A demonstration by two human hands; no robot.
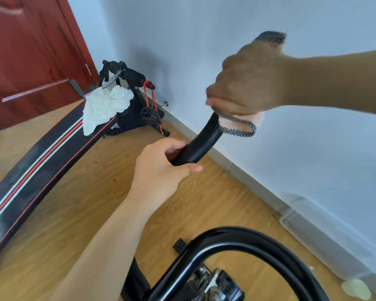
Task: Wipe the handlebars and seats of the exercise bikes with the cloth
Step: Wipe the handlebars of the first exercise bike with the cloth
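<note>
Both hands are on the one handlebar (195,146), so here's how it sits. The bar's long axis runs on a slant, from low and near the body up and away toward the wall. The left hand (161,168) is curled round the lower, nearer end, which looks like it's there to steady the bar. The right hand (248,83) is fisted round the upper, farther end with the dark mesh cloth (269,38) bunched in it. Cloth pokes out above the knuckles and a loop of it hangs under the palm. The only bare stretch of bar is the bit between the two hands, so I reckon the next wipe has to slide down along that slant toward the left hand, or twist in place. The right hand is the one to move since it's got the cloth. It's a bit blurred, so I can't tell how much of the bar the cloth actually wraps. The bike's black frame (226,235) curves below, and a white rag (104,107) sits well off on the striped bench (30,161) to the left.
</note>
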